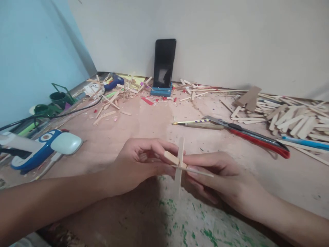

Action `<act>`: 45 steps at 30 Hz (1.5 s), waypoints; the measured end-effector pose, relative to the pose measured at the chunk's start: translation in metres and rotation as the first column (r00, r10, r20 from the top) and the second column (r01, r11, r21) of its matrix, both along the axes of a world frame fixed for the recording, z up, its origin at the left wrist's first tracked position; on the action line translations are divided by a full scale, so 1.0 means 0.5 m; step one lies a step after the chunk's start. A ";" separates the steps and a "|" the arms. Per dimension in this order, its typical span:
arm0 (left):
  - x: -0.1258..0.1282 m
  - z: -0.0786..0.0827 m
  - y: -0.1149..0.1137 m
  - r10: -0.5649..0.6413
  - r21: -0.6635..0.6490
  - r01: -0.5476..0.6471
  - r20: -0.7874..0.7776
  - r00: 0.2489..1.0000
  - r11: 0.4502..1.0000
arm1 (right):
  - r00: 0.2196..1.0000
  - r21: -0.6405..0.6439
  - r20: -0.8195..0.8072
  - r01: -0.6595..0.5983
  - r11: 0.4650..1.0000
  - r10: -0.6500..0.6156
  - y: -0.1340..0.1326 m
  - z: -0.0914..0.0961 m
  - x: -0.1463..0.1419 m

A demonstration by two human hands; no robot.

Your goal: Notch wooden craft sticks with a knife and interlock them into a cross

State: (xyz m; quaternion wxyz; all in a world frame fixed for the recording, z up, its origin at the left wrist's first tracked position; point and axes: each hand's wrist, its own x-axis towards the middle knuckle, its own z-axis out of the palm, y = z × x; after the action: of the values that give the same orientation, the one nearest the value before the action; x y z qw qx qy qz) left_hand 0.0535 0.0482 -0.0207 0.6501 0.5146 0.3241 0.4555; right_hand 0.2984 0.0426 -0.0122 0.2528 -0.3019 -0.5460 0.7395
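Observation:
Both my hands meet over the middle of the table around a small cross of wooden craft sticks (180,164). One stick stands upright and shorter pieces cross it near its middle. My left hand (140,164) pinches the crossing pieces from the left, fingers curled. From the right, my right hand (218,176) grips the same assembly, fingers pressed together along a thin stick. The piece hovers just above the table surface (144,127).
A blue and white glue gun (43,145) lies at the left with black cables. A red utility knife (257,139) and a pencil (195,122) lie ahead on the right. Piles of craft sticks (290,118) fill the right. A phone (164,63) leans against the wall.

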 end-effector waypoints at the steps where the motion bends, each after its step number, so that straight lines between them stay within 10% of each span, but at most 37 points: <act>1: 0.000 0.001 0.000 -0.010 -0.019 0.010 0.002 1.000 1.000 | 1.000 -0.007 -0.002 0.005 1.000 -0.005 0.001 -0.001 0.001; 23: -0.009 -0.003 0.024 -0.136 -0.268 0.142 0.042 0.990 0.953 | 0.988 -0.064 0.084 0.135 0.989 -0.129 -0.010 -0.005 0.009; 45: -0.002 0.002 0.019 -0.198 -0.247 0.187 -0.021 0.980 0.951 | 0.975 -0.036 0.111 0.196 0.980 -0.191 -0.021 0.006 -0.018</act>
State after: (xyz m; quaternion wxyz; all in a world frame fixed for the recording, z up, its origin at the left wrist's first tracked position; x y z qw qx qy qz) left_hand 0.0527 0.0575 -0.0197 0.7422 0.4700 0.3407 0.3350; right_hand 0.2895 0.0319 -0.0093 0.2870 -0.3986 -0.5095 0.7065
